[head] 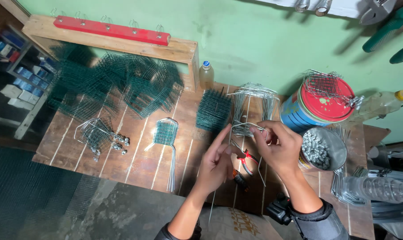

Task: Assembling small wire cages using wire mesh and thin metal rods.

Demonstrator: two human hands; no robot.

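Hands meet just above the red-handled pliers (246,158) on your worktop (135,164): right hand (279,149) and left hand (217,162) both pinch one bent wire frame (250,133).

The scene is viewed from a single head-worn camera, looking steeply down from close above the hands, with the counter (135,164) stretching beyond them toward the wall.

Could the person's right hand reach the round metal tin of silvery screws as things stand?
Probably yes: the right hand is beside the round metal tin of silvery screws with nothing between, though it holds a bent wire frame.
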